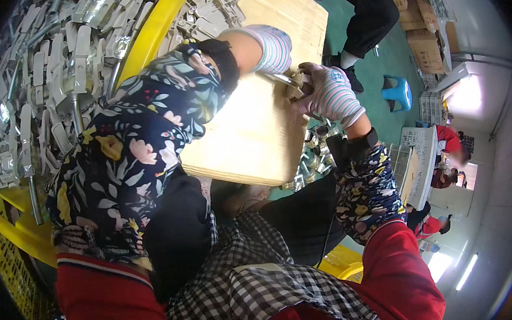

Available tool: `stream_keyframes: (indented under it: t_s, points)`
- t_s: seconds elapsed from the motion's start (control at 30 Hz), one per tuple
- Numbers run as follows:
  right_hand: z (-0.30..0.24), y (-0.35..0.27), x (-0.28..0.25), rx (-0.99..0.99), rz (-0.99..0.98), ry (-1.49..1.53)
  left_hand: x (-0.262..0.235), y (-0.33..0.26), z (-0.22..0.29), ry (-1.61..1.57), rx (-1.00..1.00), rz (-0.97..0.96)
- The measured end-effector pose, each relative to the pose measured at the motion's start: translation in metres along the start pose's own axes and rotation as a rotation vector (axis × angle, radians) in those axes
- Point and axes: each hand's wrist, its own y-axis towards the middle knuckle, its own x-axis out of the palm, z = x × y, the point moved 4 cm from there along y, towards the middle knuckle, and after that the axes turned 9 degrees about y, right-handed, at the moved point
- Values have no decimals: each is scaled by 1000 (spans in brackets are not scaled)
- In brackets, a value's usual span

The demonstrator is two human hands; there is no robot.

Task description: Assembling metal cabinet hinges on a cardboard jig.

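At upper centre of the frame, my gloved right hand [329, 94] is clamped on a small metal part [294, 83] over a cardboard sheet [253, 130]. My left hand [271, 47] touches it, its grip probably closed, though I cannot tell.

Bystander items: heap of grey metal clips [39, 75] in a yellow-rimmed bin [155, 29], far left of the fingers; blue plastic stool [397, 93] on green floor [381, 66], right of them; stacked cardboard boxes [424, 41] beyond.

Striped knit cloth gloves [329, 94]; matt cardboard sheet [253, 130]; shiny metal part [294, 83]; dull grey metal pieces [51, 74].
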Motion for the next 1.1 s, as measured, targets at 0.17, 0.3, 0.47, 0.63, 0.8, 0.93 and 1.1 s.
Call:
stream_keyframes:
  t_s: [0.17,0.3,0.47,0.63,0.8,0.93,1.1]
  points:
    - [9,4,-2,-33,-23,52,16,1,8,3,21,-73]
    - [19,15,1,-109,-53,105,20,1,9,6,26,-111]
    - [23,19,-5,-79,-131,176,28,5,22,51,91,-46]
    - [23,19,-6,10,-201,50,43,9,30,-64,58,203]
    - [24,9,-3,-4,-170,100,33,23,29,31,36,0]
    - [9,-8,-4,14,335,-416,33,43,19,59,11,-115]
    - [22,17,7,49,285,-190,59,79,-5,-37,87,-235]
